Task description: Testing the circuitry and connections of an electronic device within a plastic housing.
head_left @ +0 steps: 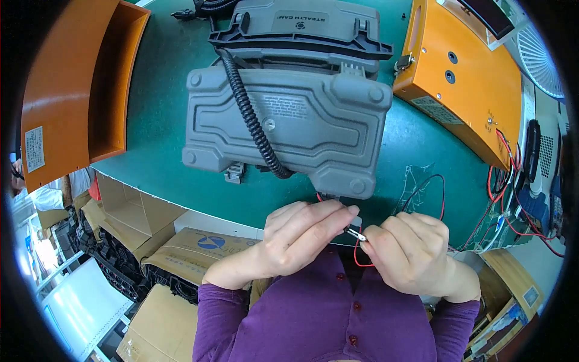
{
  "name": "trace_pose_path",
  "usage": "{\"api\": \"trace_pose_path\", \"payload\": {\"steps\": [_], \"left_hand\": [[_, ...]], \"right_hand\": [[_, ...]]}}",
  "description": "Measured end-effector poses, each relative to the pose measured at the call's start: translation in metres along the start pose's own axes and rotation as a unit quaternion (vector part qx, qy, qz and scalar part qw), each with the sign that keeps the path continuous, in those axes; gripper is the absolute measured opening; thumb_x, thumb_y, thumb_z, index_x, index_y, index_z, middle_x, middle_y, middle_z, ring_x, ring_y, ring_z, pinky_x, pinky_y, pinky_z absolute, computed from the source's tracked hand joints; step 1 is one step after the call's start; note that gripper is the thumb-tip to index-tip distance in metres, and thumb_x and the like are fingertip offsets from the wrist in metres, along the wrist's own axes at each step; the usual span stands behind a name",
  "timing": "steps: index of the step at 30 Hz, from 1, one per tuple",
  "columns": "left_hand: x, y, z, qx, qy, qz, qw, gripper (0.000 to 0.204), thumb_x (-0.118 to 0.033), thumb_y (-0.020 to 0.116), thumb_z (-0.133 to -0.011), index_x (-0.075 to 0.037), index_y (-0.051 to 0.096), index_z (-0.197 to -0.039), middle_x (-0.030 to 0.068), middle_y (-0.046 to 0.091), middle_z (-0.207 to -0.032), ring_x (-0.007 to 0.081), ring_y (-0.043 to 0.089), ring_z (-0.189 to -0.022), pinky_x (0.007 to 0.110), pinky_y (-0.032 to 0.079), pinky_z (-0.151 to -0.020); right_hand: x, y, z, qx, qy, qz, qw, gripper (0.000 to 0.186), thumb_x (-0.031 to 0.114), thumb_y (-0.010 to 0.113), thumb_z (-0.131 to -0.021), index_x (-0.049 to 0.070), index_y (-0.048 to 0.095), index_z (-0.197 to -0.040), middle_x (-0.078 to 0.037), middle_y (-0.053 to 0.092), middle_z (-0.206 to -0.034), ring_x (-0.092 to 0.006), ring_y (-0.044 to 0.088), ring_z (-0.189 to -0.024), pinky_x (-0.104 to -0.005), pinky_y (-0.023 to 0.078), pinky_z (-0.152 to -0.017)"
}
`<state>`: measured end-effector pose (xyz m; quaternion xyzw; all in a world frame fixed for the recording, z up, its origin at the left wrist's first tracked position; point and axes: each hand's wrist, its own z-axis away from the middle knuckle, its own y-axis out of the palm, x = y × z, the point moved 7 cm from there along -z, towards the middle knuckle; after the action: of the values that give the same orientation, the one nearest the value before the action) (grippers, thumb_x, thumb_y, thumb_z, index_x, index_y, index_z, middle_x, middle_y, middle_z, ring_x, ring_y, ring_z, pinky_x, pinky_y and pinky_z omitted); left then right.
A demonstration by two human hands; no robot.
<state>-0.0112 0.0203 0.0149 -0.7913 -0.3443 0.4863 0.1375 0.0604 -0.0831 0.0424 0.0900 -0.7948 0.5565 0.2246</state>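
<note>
Below the grey plastic case (289, 130), at the near edge of the bench, my left hand (301, 235) is closed on a small dark connector (348, 230). A short bright metal tip (359, 236) sticks out from it toward my right hand (410, 253), whose thumb and curled index finger pinch at that tip. A thin red wire (357, 256) loops down under my hands. A coiled black cable (253, 120) lies over the case, and a second grey case (307, 36) with black latches is behind it.
Orange metal housings stand left (57, 90) and right (458, 78) on the green bench (157, 120), with red and black wires (500, 181) and a white fan (537, 57) at right. Cardboard boxes (157, 320) are below. Part of another person (17, 172) shows at the far left.
</note>
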Motion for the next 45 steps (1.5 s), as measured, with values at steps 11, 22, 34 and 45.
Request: {"api": "trace_pose_path", "payload": {"steps": [11, 22, 34, 45], "left_hand": [[-0.002, 0.001, 0.002, 0.004, 0.025, -0.037, 0.999, 0.034, -0.002, 0.067, -0.066, 0.004, 0.066, -0.099, 0.0109, 0.062, -0.090, 0.0143, 0.057, -0.062, 0.024, 0.046, -0.050], [-0.003, 0.004, 0.002, 0.021, 0.053, -0.074, 0.996, 0.041, -0.005, 0.061, -0.065, 0.003, 0.064, -0.105, 0.0100, 0.060, -0.090, 0.0128, 0.052, -0.059, 0.024, 0.044, -0.050], [-0.011, 0.008, 0.000, 0.059, 0.106, -0.146, 0.982, 0.042, -0.008, 0.058, -0.066, 0.003, 0.063, -0.106, 0.0091, 0.058, -0.091, 0.0107, 0.048, -0.058, 0.021, 0.041, -0.050], [-0.020, 0.014, -0.001, 0.093, 0.154, -0.183, 0.966, 0.041, -0.009, 0.057, -0.069, 0.006, 0.061, -0.107, 0.0090, 0.058, -0.092, 0.0103, 0.049, -0.061, 0.021, 0.043, -0.055]], "right_hand": [[-0.001, -0.005, -0.004, 0.034, 0.029, -0.032, 0.998, 0.015, 0.008, 0.068, -0.068, 0.003, 0.056, -0.074, -0.003, 0.045, -0.060, -0.0165, 0.047, -0.046, -0.0288, 0.036, -0.041], [-0.003, -0.005, -0.003, 0.039, 0.029, -0.009, 0.999, 0.022, 0.014, 0.065, -0.074, 0.008, 0.046, -0.064, -0.001, 0.036, -0.056, -0.0122, 0.044, -0.045, -0.0256, 0.036, -0.039], [-0.004, -0.005, -0.003, 0.065, 0.050, 0.002, 0.997, 0.025, 0.011, 0.064, -0.073, 0.008, 0.043, -0.061, -0.002, 0.038, -0.055, -0.0137, 0.047, -0.045, -0.0278, 0.038, -0.039], [-0.001, -0.011, -0.005, 0.114, 0.046, 0.021, 0.992, 0.022, 0.009, 0.063, -0.073, 0.007, 0.045, -0.060, -0.003, 0.043, -0.055, -0.0155, 0.052, -0.047, -0.0297, 0.041, -0.042]]}}
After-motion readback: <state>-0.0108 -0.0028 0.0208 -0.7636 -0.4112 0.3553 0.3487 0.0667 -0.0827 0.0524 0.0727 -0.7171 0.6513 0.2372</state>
